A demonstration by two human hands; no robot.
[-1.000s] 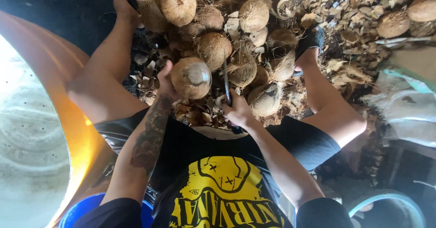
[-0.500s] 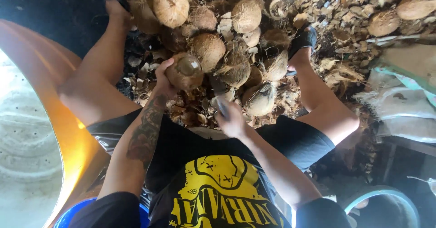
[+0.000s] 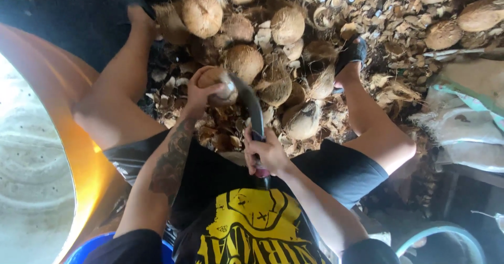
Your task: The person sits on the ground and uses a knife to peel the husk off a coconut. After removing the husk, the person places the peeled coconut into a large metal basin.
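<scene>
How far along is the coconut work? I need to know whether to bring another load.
Done: husk scraps litter the ground, so a good many look trimmed already. In hand: the left hand grips one coconut while the right hand sets a curved knife against it. Left: a heap of whole coconuts lies between the feet, so plenty remains.

Single head-worn view, looking steeply down over the wearer's chest and lap toward the ground ahead. Close range: forearms and knees fill the centre, the coconut pile (image 3: 273, 48) lies beyond, an orange tub (image 3: 79, 153) edges the left. No second view.
</scene>
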